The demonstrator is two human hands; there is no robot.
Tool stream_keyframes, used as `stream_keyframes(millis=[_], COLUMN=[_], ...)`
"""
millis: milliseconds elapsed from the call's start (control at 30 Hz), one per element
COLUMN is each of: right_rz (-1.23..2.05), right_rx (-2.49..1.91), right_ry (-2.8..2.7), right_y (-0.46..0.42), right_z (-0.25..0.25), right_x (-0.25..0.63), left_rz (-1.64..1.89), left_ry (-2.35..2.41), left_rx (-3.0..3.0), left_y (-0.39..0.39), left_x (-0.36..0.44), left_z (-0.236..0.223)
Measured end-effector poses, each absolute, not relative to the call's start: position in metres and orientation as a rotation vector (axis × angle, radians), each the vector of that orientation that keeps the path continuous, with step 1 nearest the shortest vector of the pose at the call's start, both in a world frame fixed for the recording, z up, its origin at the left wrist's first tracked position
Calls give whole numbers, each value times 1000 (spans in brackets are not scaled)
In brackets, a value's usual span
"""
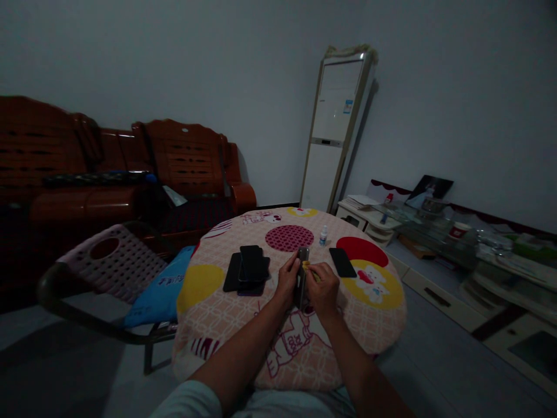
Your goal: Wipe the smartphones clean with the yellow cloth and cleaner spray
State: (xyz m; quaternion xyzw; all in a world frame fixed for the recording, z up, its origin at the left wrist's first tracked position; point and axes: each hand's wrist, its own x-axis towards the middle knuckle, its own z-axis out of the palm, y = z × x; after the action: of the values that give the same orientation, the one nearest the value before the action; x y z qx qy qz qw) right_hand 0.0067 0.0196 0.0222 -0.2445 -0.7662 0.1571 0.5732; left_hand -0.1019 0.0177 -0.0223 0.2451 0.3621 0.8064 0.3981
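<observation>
My left hand [288,277] is closed around a phone [303,253], which stands on its narrow edge above the patterned tablecloth [243,360]. Against the phone's side, my right hand [322,288] pinches a small yellow thing [316,277], perhaps a cloth; its kind is too small to tell. Left of my hands lies a pile of dark phones [251,264], stacked unevenly. Another dark phone [343,262] lies flat by itself to the right. A small white bottle [323,237] stands upright beyond my right hand.
A woven chair [117,261] with a blue cushion [161,290] stands at the table's left. Wooden sofas [185,154] line the wall behind. A tall air conditioner [333,116] fills the corner, and a cluttered low cabinet [439,290] runs along the right.
</observation>
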Motion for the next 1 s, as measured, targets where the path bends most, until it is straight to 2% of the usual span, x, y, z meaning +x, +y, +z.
stream_keyframes(millis=[233,600,1000], right_rz=[349,348,313], right_rx=[-585,-551,-556], right_ry=[-1744,-1823,-1769], right_y=[37,16,27], right_z=[36,19,33], right_x=[-3,11,5], left_rz=[2077,2062,2055], left_ry=[994,996,1001], left_rx=[719,658,721], left_y=[18,17,17], left_x=[-103,-103,-101], left_z=[-24,-24,-23])
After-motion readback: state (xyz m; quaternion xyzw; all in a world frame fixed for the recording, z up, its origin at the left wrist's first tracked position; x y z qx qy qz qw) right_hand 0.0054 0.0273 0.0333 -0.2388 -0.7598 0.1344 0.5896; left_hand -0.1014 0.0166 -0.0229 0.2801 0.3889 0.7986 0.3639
